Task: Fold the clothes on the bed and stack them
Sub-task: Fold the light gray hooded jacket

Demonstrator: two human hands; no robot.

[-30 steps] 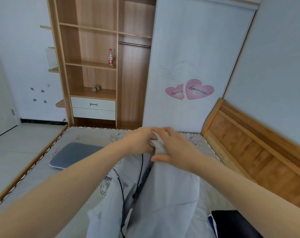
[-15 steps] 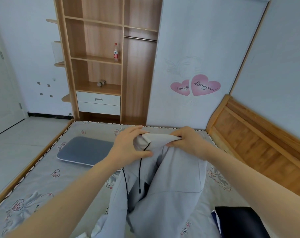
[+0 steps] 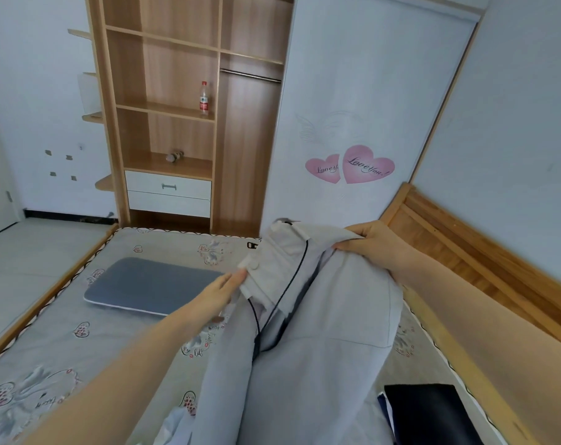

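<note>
- Right hand (image 3: 370, 242): fingers curled, gripping the upper edge of the pale grey garment (image 3: 320, 332) and holding it up above the bed (image 3: 80, 332).
- Left hand (image 3: 219, 292): fingers extended nearly straight, fingertips touching the garment's lower-left waistband edge by a white button; whether the thumb pinches the cloth underneath, cannot tell.
- Garment: raised between both hands, the rest draping down toward the camera; a black drawcord (image 3: 285, 293) hangs loose down its middle.
- Grey flat cushion (image 3: 150, 285) lies on the patterned mattress, left of the garment, apart from it.
- Dark folded item (image 3: 430, 412) lies on the bed at lower right, just beside the hanging cloth.
</note>
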